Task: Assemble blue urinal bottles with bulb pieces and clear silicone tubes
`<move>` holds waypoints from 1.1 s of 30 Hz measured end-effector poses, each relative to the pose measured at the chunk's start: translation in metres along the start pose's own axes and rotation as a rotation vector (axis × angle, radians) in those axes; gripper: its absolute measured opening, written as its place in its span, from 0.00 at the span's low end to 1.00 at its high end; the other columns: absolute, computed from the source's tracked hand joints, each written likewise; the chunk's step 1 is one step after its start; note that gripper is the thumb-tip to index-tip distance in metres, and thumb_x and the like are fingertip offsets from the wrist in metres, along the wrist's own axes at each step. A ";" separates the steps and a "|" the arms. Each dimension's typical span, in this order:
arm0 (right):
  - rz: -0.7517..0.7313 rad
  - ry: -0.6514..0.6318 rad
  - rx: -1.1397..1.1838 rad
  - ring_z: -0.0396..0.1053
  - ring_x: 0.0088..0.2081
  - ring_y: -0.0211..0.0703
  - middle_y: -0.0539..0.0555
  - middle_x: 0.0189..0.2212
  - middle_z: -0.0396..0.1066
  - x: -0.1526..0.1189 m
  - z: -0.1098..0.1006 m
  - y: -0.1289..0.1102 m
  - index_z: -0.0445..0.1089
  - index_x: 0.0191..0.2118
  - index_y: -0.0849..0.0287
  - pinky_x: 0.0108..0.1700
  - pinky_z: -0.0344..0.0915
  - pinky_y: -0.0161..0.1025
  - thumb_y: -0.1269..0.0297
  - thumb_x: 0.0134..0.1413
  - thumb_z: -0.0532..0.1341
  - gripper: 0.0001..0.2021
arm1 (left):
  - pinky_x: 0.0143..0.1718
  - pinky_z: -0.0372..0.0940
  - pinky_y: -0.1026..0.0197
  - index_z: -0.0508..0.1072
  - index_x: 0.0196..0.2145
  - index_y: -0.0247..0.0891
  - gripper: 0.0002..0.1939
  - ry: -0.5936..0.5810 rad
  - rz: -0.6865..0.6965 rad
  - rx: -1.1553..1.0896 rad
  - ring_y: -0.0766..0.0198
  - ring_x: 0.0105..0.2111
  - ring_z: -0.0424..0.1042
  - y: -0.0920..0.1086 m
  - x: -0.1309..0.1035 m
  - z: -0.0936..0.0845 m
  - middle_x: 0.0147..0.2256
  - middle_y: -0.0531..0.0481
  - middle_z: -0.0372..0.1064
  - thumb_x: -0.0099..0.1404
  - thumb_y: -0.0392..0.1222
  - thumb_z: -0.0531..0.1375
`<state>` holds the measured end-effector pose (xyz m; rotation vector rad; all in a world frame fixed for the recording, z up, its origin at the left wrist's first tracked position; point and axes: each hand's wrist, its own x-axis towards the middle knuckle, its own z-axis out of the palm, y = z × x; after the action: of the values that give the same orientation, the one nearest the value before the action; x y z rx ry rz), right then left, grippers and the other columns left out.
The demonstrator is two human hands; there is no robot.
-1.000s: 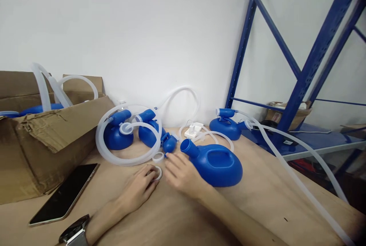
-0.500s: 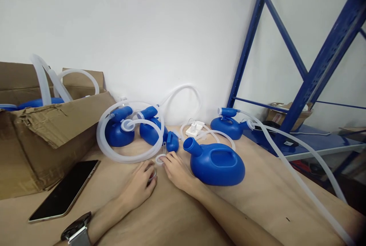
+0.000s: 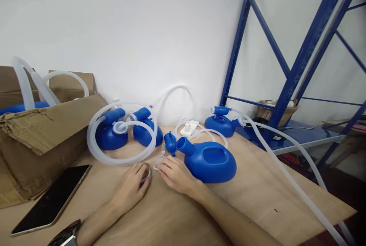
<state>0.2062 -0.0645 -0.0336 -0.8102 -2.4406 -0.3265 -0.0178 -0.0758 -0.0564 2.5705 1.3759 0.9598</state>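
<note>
My left hand (image 3: pixel 133 187) rests on the wooden table with its fingers curled round a small clear ring (image 3: pixel 146 175). Just to the right, my right hand (image 3: pixel 175 173) pinches the edge of a white ring-shaped cap (image 3: pixel 158 161). A short clear tube piece (image 3: pixel 163 149) lies behind that cap, beside a small blue part (image 3: pixel 170 143). Close to my right hand stands a large blue bottle (image 3: pixel 213 163) with an open, tilted neck.
Behind my hands are blue bottles (image 3: pixel 111 136) with coiled clear hoses (image 3: pixel 120 161). At left are a cardboard box (image 3: pixel 51 139) and a phone (image 3: pixel 53 200). A white adapter (image 3: pixel 188 128), another blue bottle (image 3: pixel 219 125) and a blue shelf rack (image 3: pixel 294 71) are farther back and right.
The view has turned right, so most things sit farther left. The small blue part has changed its angle. Both hands remain at their rings.
</note>
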 end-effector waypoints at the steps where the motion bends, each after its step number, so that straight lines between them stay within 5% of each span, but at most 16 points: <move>1: -0.036 -0.006 -0.023 0.69 0.42 0.45 0.57 0.41 0.75 -0.003 -0.003 -0.002 0.72 0.49 0.59 0.43 0.68 0.41 0.70 0.67 0.55 0.10 | 0.46 0.72 0.47 0.69 0.38 0.42 0.08 0.024 0.000 -0.015 0.50 0.44 0.75 -0.001 0.000 0.000 0.44 0.42 0.75 0.71 0.43 0.52; 7: -0.318 -0.036 -0.074 0.70 0.44 0.45 0.56 0.42 0.74 -0.028 -0.022 -0.002 0.73 0.44 0.59 0.44 0.68 0.41 0.65 0.64 0.58 0.08 | 0.55 0.69 0.44 0.70 0.52 0.42 0.15 0.178 -0.037 -0.130 0.48 0.53 0.72 -0.001 0.004 -0.002 0.52 0.42 0.74 0.71 0.48 0.54; 10: -0.347 0.098 -0.129 0.70 0.51 0.49 0.59 0.47 0.74 -0.037 -0.041 0.012 0.73 0.50 0.59 0.49 0.68 0.44 0.65 0.64 0.56 0.12 | 0.55 0.69 0.45 0.69 0.58 0.43 0.21 0.204 -0.069 -0.193 0.50 0.53 0.73 0.011 0.018 -0.009 0.53 0.43 0.74 0.71 0.51 0.56; 14: 0.045 0.327 -0.234 0.73 0.46 0.50 0.60 0.42 0.76 -0.045 -0.079 0.048 0.74 0.51 0.58 0.48 0.70 0.47 0.64 0.66 0.56 0.13 | 0.61 0.63 0.42 0.73 0.56 0.43 0.20 0.225 0.018 -0.229 0.48 0.58 0.66 0.044 0.056 -0.018 0.54 0.44 0.74 0.70 0.49 0.57; 17: 0.460 0.364 -0.154 0.72 0.49 0.55 0.61 0.46 0.76 -0.056 -0.102 0.078 0.75 0.48 0.57 0.52 0.69 0.52 0.54 0.67 0.56 0.16 | 0.61 0.62 0.43 0.73 0.57 0.40 0.22 0.186 0.009 -0.343 0.48 0.59 0.66 0.067 0.089 -0.015 0.55 0.41 0.73 0.69 0.50 0.57; 19: 0.613 0.318 -0.050 0.72 0.52 0.56 0.60 0.50 0.75 -0.065 -0.108 0.093 0.75 0.49 0.56 0.54 0.69 0.53 0.51 0.68 0.54 0.18 | 0.58 0.65 0.45 0.72 0.58 0.39 0.24 0.135 -0.019 -0.429 0.48 0.57 0.68 0.078 0.108 -0.010 0.56 0.39 0.72 0.69 0.51 0.58; 23: 0.684 0.171 0.096 0.74 0.52 0.54 0.57 0.50 0.77 -0.077 -0.107 0.105 0.76 0.48 0.54 0.55 0.69 0.52 0.47 0.66 0.56 0.19 | 0.50 0.69 0.49 0.72 0.59 0.35 0.27 0.018 0.010 -0.512 0.50 0.50 0.72 0.083 0.129 0.001 0.51 0.38 0.73 0.69 0.53 0.57; 28: 0.676 0.153 0.143 0.73 0.51 0.55 0.56 0.48 0.78 -0.074 -0.103 0.102 0.77 0.44 0.54 0.56 0.67 0.52 0.44 0.62 0.60 0.19 | 0.43 0.68 0.54 0.77 0.51 0.36 0.25 -0.012 0.032 -0.528 0.53 0.44 0.72 0.079 0.134 0.000 0.46 0.42 0.74 0.65 0.57 0.61; 33: 0.713 0.178 0.182 0.72 0.52 0.56 0.57 0.49 0.77 -0.071 -0.103 0.100 0.76 0.45 0.54 0.55 0.66 0.50 0.43 0.60 0.61 0.20 | 0.42 0.65 0.55 0.75 0.44 0.38 0.17 -0.005 0.127 -0.442 0.55 0.40 0.72 0.082 0.133 -0.003 0.43 0.45 0.76 0.64 0.51 0.61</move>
<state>0.3580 -0.0587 0.0170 -1.4178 -1.8326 0.0919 0.0938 -0.0222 0.0391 2.3364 0.8804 1.1257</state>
